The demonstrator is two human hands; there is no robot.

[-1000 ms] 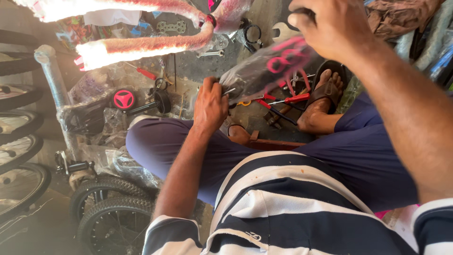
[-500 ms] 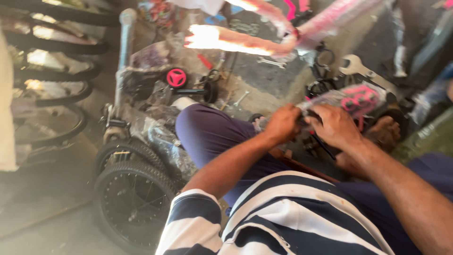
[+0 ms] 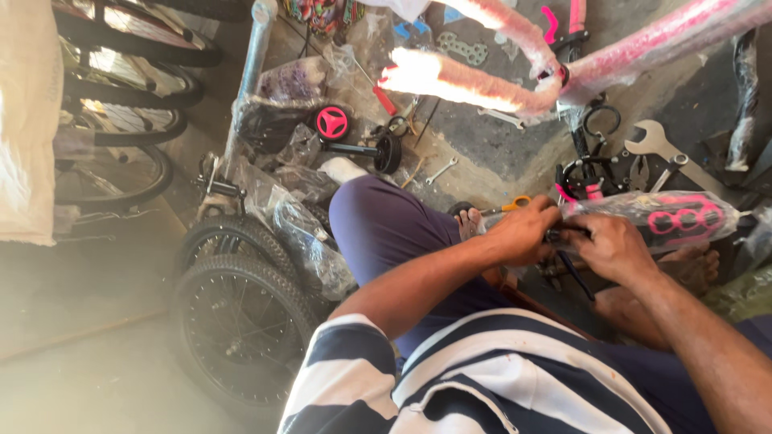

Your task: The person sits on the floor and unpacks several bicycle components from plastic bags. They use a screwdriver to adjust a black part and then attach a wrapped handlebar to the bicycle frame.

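Left hand: your left hand [image 3: 527, 233] closes around the near end of the plastic-wrapped bicycle part [image 3: 659, 215], fingers curled over the wrap.
Right hand: your right hand [image 3: 609, 247] pinches the same end just beside the left one; the two hands almost touch.
Wrapped part: it is black with pink markings under clear film and lies crosswise above your lap, its far end pointing to the right, over your bare foot [image 3: 698, 265].
Scissors: an orange-handled pair [image 3: 508, 206] lies on the floor just behind your left hand.
Spanner: a silver open-ended spanner [image 3: 661, 148] rests on the floor beyond the wrapped part.
Frame: a pink bicycle frame [image 3: 515, 80] in foam wrap crosses the top of the view.
Training wheel: a small black wheel with a pink hub [image 3: 332, 122] sits on the floor past your left knee.
Tyres: two black spoked wheels [image 3: 241, 321] lean at your left side, with bags of clear plastic [image 3: 301, 233] against them.
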